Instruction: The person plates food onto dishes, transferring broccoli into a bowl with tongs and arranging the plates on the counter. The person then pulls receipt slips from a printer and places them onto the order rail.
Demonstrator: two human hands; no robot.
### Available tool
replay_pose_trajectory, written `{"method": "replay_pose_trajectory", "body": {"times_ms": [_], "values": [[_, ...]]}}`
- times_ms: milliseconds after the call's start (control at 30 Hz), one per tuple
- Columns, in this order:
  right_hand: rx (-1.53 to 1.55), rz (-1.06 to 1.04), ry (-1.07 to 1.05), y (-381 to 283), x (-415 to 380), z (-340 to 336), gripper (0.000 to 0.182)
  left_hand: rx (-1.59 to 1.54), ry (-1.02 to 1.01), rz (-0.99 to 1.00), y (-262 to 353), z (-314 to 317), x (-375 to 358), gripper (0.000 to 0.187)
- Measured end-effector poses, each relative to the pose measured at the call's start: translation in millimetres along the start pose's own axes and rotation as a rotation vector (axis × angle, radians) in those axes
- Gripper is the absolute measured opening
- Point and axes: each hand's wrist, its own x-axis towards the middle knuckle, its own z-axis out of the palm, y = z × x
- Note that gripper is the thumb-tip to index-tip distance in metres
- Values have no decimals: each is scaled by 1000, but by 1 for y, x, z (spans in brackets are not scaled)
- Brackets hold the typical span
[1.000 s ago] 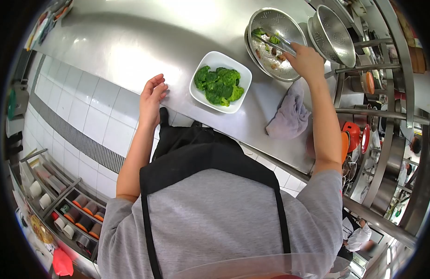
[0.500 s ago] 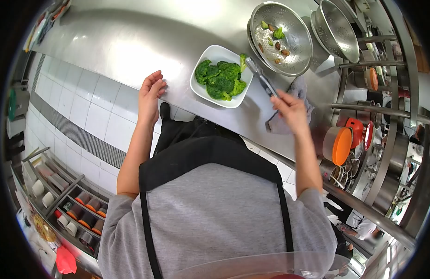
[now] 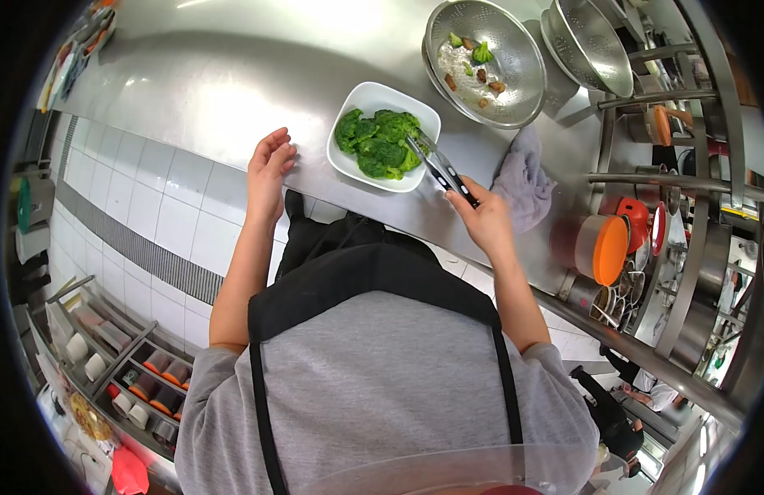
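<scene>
A white square bowl (image 3: 342, 160) full of green broccoli (image 3: 382, 154) stands near the front edge of the steel counter. My right hand (image 3: 483, 216) is closed around the handles of metal tongs (image 3: 444, 174) with black grips. Their tips reach into the right side of the broccoli; whether they pinch a floret I cannot make out. Left of the bowl, my left hand (image 3: 271, 169) hovers by the counter edge, fingers loosely curled and apart, holding nothing. Beyond the bowl sits a perforated steel colander (image 3: 514, 91) with a few broccoli florets and brown pieces in it.
A grey cloth (image 3: 524, 186) lies on the counter right of the tongs. More steel colanders (image 3: 592, 49) stand at the back right. Metal rails and a shelf with an orange-lidded container (image 3: 609, 250) run along the right. Two people (image 3: 617, 421) are visible farther off at lower right.
My right hand has moved left with the tongs, bringing their tips from the bowl's right rim into the broccoli. The floret seen at the tips earlier is now among the rest. My left hand stays put.
</scene>
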Motion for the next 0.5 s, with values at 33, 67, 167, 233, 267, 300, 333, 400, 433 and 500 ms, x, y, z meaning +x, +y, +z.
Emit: {"method": "replay_pose_trajectory", "body": {"times_ms": [33,67,167,233,267,300,333,400,433,500], "values": [[-154,-41,-19,-10,1,-13,40,5,8,-7,0,0,-1,31],[-157,-45,-15,-18,3,-26,40,10,17,-12,1,-1,-1,31],[-338,-191,65,-22,15,-69,40,16,36,-1,5,-2,-2,31],[-430,-208,215,-34,33,-92,40,5,35,10,4,-5,-1,31],[-541,-115,268,-48,44,-103,40,-3,32,14,3,-6,-2,31],[-614,-153,288,-41,64,-108,40,-3,29,16,3,-6,-2,31],[-686,-190,307,-30,84,-113,40,-8,18,22,3,-7,-2,31],[-838,-228,325,-11,116,-114,40,-16,11,28,4,-7,-4,31],[-988,-268,342,-5,127,-115,40,-10,26,31,6,-8,-5,31],[-1099,-443,351,4,141,-120,39,-8,54,35,8,-12,-7,31]]}}
